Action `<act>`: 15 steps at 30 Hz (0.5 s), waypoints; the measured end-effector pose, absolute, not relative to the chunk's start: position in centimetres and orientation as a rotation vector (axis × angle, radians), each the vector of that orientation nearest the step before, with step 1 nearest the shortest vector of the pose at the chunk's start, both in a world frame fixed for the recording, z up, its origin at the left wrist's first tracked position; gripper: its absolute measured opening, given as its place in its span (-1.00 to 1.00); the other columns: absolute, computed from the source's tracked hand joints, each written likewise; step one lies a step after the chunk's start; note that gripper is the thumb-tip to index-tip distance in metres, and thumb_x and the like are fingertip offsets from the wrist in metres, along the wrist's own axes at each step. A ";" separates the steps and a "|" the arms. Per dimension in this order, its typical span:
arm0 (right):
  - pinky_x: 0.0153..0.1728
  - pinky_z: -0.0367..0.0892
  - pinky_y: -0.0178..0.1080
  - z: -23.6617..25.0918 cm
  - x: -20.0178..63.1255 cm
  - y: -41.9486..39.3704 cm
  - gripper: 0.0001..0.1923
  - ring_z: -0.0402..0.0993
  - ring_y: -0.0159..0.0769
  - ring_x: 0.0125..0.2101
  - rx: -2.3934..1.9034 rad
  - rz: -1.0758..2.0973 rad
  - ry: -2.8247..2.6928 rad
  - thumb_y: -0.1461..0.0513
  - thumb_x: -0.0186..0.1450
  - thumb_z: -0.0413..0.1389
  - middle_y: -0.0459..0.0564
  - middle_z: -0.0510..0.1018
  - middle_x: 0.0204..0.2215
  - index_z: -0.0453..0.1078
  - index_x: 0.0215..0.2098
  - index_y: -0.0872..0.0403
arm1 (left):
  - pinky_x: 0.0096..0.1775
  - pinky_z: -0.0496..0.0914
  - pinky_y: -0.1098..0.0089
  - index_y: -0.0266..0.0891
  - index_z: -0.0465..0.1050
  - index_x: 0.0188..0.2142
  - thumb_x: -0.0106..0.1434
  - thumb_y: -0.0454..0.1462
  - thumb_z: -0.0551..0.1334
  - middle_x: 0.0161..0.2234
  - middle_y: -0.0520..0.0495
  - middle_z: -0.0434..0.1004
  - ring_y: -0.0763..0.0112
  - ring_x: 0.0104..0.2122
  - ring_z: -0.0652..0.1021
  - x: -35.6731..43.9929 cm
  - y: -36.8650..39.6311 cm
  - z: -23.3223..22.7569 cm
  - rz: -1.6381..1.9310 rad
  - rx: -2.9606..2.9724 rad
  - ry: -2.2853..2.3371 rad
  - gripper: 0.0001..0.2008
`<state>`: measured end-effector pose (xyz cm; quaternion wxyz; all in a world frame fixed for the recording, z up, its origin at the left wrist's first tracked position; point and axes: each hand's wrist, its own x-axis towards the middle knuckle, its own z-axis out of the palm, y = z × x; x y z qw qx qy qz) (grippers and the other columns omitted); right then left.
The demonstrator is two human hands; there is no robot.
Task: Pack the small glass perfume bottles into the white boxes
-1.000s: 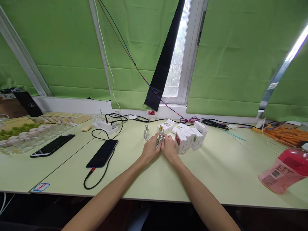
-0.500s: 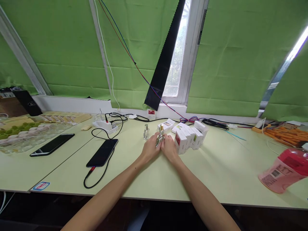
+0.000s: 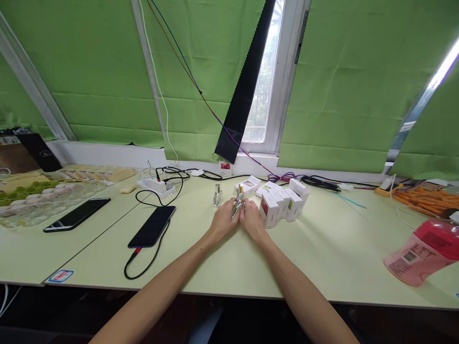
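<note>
Two small glass perfume bottles stand or are held near the middle of the table (image 3: 229, 267). One, a glass bottle with a gold neck (image 3: 238, 204), is between my hands. My left hand (image 3: 225, 219) is closed at its left side, fingers curled around it. On its other side my right hand (image 3: 251, 219) is closed too, its fingertips against the glass. How the fingers sit behind the bottle is hidden. A clear perfume bottle with a silver neck (image 3: 217, 197) stands upright just left of my left hand. White printed boxes (image 3: 269, 210) stand close to my right hand.
To the left lie a black phone (image 3: 152, 227) on a cable, a second phone (image 3: 77, 215), a power strip (image 3: 161, 188) and egg trays (image 3: 46, 205). A pink bottle (image 3: 418, 255) stands at right, with an orange pile (image 3: 426, 203) behind. Black cables (image 3: 319, 184) run along the back.
Both hands stay around the gold-necked perfume bottle. The whole view shifts very slightly; nothing else visibly moves.
</note>
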<state>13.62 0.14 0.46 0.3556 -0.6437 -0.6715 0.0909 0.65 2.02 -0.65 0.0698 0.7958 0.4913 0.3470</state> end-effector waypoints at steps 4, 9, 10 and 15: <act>-0.23 0.32 -0.24 0.1 13.7 0.5 -0.68 0.53 -0.13 -0.17 -1.647 0.227 -1.714 0.41 0.37 -0.02 0.16 0.57 -0.15 0.46 0.00 0.11 | -0.31 0.34 0.30 -0.27 0.17 0.30 0.36 -0.21 0.17 -0.20 -0.15 0.62 0.14 -0.27 0.60 0.6 2.0 -0.8 1.050 2.355 1.527 -0.45; -0.23 0.30 -0.24 -0.4 13.9 1.0 -0.69 0.53 -0.12 -0.16 -1.642 0.198 -1.700 0.40 0.40 -0.05 0.19 0.58 -0.17 0.48 -0.01 0.15 | -0.27 0.38 0.30 -0.15 0.13 0.36 0.38 -0.22 0.15 -0.19 -0.11 0.62 0.16 -0.25 0.61 0.6 1.9 -0.8 1.051 2.390 1.471 -0.43; -0.23 0.30 -0.24 -0.4 13.9 1.1 -0.70 0.52 -0.12 -0.16 -1.638 0.190 -1.695 0.39 0.41 -0.05 0.19 0.59 -0.18 0.48 -0.03 0.15 | -0.25 0.39 0.30 -0.13 0.15 0.35 0.39 -0.22 0.14 -0.18 -0.11 0.62 0.16 -0.23 0.61 0.6 1.9 -0.8 1.051 2.395 1.470 -0.44; -0.25 0.28 -0.25 -0.8 14.0 1.6 -0.72 0.51 -0.14 -0.21 -1.578 0.165 -1.645 0.35 0.46 -0.07 0.18 0.60 -0.21 0.50 -0.11 0.14 | -0.14 0.44 0.26 -0.13 0.22 0.32 0.40 -0.22 0.14 -0.04 -0.17 0.61 0.13 -0.11 0.61 0.6 2.0 -0.9 1.050 2.417 1.462 -0.49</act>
